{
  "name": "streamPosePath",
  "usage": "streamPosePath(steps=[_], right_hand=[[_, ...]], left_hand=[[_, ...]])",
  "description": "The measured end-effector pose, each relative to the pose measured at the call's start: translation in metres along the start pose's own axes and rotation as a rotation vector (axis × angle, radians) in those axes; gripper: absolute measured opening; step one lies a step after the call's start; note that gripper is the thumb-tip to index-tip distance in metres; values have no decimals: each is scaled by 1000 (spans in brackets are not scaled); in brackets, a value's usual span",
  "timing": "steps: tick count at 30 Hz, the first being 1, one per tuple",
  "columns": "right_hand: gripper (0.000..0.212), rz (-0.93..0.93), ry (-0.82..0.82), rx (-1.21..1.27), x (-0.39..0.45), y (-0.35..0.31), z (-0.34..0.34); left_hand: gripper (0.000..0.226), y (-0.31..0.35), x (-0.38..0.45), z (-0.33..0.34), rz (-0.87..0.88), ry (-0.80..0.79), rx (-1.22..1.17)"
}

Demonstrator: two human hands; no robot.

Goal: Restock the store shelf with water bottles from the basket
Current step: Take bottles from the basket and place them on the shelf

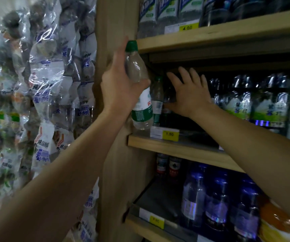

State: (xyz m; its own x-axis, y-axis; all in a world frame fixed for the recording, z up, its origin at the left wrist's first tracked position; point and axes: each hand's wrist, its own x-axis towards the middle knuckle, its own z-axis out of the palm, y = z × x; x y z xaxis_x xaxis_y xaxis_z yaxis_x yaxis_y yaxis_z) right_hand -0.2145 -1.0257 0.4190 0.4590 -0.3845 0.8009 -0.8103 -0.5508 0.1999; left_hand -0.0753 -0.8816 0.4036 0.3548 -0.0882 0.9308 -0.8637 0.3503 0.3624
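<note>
At the middle shelf [175, 147], left hand [118, 89] gripping a green-capped water bottle [140, 95], right hand [189, 95] at 3 o'clock with spread fingers among bottles, yellow price tag [170, 134] reading 1.50 at 5 o'clock.

Wooden shelf [175, 147], middle tier: green-label water bottle [156, 100] stood at far left, by the side panel. Right of it, blue-capped bottles [242, 102]. Yellow price tag [170, 134] clipped below it on the shelf edge.

L hand [121, 88] gripping, fingers curled; R hand [189, 95] seemingly open, fingers spread.
</note>
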Motion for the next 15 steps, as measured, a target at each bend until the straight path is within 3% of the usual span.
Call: streamPosePath(steps=[6,15], right_hand=[[100,32,58,-51,-30,23,-21],[97,17,59,-131,-34,26,-18]], left_hand=[[102,-10,9,41,-24,34,-71],[107,-44,15,84,5,-178,63]])
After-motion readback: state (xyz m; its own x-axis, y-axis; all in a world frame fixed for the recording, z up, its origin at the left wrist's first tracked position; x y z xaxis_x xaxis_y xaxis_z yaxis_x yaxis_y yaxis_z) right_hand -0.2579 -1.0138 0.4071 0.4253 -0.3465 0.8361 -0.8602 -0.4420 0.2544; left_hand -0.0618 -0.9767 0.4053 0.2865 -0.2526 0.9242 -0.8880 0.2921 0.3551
